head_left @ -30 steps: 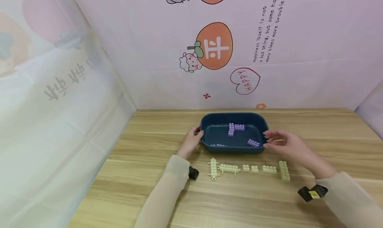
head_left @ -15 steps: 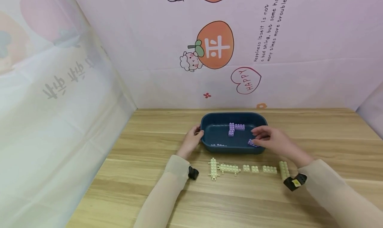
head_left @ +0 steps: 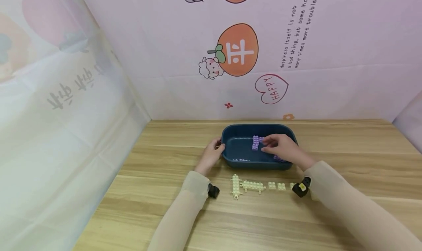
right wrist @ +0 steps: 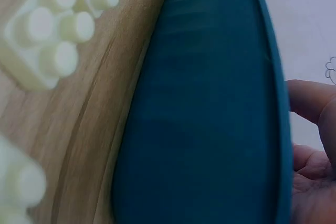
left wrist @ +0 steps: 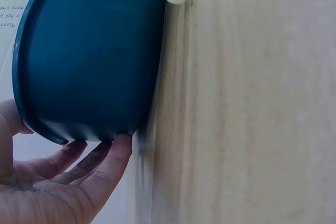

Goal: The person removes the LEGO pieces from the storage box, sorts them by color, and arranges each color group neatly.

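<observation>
A dark blue bin (head_left: 257,165) stands on the wooden table with several purple building bricks (head_left: 255,143) inside. My left hand (head_left: 210,155) grips the bin's left end; in the left wrist view the thumb is at the rim and the fingertips (left wrist: 122,141) touch the outer wall. Over the right half of the bin is my right hand (head_left: 282,148), its thumb and fingers apart, beside the purple bricks. Nothing shows between them. The right hand partly covers some purple bricks. In the right wrist view the bin's wall (right wrist: 199,108) hides most of that hand.
In front of the bin lies a row of pale yellow bricks: a long piece with side pegs (head_left: 235,187), a similar piece (head_left: 253,185) and small bricks (head_left: 281,186). The right forearm covers the row's right end. A printed cloth (head_left: 178,78) hangs behind the table.
My right hand has moved left from the bin's right rim to above the purple bricks inside. The left hand has stayed on the bin's left end.
</observation>
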The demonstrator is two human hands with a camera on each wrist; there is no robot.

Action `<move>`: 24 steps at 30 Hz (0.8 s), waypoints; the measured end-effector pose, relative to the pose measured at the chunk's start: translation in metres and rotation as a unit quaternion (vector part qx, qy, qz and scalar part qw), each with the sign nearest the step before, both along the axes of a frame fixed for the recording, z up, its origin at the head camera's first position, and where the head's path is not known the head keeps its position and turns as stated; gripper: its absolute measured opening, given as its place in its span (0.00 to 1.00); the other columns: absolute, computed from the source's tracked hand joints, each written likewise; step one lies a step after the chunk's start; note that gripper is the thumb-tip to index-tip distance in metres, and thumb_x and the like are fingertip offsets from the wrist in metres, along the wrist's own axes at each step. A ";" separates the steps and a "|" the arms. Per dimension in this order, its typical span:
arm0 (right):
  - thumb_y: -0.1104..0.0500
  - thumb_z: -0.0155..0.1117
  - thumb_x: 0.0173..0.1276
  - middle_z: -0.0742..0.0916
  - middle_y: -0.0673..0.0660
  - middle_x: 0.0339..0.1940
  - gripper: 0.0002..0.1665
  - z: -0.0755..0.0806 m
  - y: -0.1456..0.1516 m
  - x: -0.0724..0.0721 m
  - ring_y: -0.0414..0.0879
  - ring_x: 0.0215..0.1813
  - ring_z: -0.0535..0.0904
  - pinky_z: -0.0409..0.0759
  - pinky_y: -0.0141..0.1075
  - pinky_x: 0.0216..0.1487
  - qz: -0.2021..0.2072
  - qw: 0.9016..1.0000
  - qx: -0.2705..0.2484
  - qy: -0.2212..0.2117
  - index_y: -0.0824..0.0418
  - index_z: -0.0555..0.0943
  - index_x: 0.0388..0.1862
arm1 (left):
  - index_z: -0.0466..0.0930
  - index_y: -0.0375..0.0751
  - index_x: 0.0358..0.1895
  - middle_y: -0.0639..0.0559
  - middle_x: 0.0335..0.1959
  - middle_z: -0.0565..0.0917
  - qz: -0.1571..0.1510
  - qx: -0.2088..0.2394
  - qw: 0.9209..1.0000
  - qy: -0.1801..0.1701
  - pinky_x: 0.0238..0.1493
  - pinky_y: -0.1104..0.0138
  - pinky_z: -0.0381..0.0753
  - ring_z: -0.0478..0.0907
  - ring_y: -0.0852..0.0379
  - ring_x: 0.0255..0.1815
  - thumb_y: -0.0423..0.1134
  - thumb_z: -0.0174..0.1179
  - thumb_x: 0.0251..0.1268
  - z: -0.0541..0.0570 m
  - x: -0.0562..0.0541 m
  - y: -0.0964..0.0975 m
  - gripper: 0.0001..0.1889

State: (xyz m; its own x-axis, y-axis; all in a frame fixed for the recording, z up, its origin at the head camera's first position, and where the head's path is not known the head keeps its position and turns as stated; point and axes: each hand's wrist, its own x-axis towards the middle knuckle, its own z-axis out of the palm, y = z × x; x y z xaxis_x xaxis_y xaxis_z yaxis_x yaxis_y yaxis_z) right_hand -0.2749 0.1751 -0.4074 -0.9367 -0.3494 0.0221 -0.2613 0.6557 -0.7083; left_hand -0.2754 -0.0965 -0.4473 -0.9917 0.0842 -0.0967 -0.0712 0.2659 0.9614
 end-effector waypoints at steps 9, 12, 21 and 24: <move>0.61 0.66 0.66 0.86 0.65 0.48 0.19 -0.012 -0.013 -0.010 0.52 0.47 0.81 0.81 0.46 0.51 -0.015 1.000 0.006 -0.017 0.69 0.81 0.54 | 0.65 0.38 0.70 0.42 0.66 0.72 0.001 0.006 1.000 0.002 0.58 0.58 0.77 0.70 0.46 0.66 0.38 0.47 0.76 0.001 0.001 0.001 0.22; 0.62 0.65 0.66 0.85 0.65 0.48 0.19 -0.014 -0.016 -0.012 0.53 0.47 0.81 0.81 0.47 0.51 -0.009 1.000 0.010 -0.024 0.71 0.80 0.53 | 0.65 0.38 0.70 0.42 0.66 0.72 -0.002 0.003 1.000 0.001 0.59 0.57 0.77 0.70 0.46 0.66 0.39 0.47 0.76 0.001 0.001 0.001 0.23; 0.64 0.64 0.65 0.85 0.66 0.49 0.20 -0.015 -0.023 -0.018 0.53 0.48 0.80 0.82 0.46 0.52 -0.013 0.998 0.024 -0.055 0.72 0.79 0.55 | 0.64 0.38 0.70 0.41 0.66 0.72 -0.005 0.005 1.000 0.003 0.59 0.57 0.77 0.70 0.46 0.66 0.39 0.48 0.76 -0.002 -0.001 0.001 0.23; 0.65 0.64 0.65 0.85 0.66 0.48 0.20 -0.015 -0.027 -0.021 0.54 0.48 0.80 0.82 0.46 0.50 -0.012 0.998 0.021 -0.060 0.72 0.79 0.55 | 0.64 0.38 0.70 0.41 0.66 0.72 -0.005 0.004 1.000 0.006 0.58 0.57 0.78 0.71 0.46 0.65 0.38 0.48 0.76 -0.002 -0.001 0.000 0.23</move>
